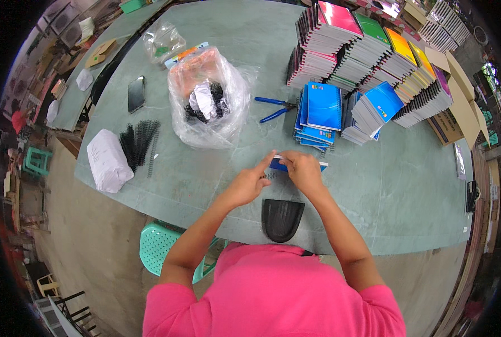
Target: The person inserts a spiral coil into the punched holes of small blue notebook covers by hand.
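Across the far right corner of the green bench (407,185), stacked spiral notebooks (368,50) in about six leaning columns, spines turned one way, likely for easy picking. Beside them, nearer the middle, one lower pile of blue notebooks (323,106). Toward the far left, one clear plastic bag (208,98) gaping open, black coils inside within reach. Near the left edge, one white wrapped bundle (107,160) and one loose heap of black spiral coils (139,140). Close to the near edge, both hands pinching one small blue booklet (295,164): left hand (249,182) gripping its left end, right hand (303,171) clamped over it, held flat and steady. One pair of blue-handled pliers (275,109).
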Motion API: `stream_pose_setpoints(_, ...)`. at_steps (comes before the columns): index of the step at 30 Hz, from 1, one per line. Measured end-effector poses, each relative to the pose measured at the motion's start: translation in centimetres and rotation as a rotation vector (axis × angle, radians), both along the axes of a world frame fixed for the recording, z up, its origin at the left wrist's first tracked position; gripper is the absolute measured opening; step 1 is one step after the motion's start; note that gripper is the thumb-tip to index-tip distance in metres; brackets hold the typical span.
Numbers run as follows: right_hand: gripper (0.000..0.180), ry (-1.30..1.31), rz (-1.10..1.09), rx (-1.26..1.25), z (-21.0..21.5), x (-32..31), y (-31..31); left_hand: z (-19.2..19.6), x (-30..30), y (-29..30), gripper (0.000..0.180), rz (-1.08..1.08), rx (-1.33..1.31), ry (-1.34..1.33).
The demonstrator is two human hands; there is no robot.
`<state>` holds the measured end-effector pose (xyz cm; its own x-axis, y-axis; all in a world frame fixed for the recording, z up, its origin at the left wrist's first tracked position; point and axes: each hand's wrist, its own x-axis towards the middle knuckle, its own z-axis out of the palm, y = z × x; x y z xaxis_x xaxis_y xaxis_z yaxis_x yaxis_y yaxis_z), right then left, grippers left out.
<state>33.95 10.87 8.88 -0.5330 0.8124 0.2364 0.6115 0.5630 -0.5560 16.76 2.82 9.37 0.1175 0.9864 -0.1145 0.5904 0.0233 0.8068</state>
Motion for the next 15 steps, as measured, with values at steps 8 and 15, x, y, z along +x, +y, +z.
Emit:
stream_pose_setpoints(8, 0.014, -0.051, -0.051, 0.257, -0.4, -1.2, -1.4, -0.3, -0.2, -0.3, 0.024, 0.3, 0.155, -0.256)
stream_pose_setpoints(15, 0.017, -0.11, -0.071, 0.275, -0.4, -1.3, -1.7, -0.1, 1.0, 0.2, 0.032, 0.214, 0.209, -0.104)
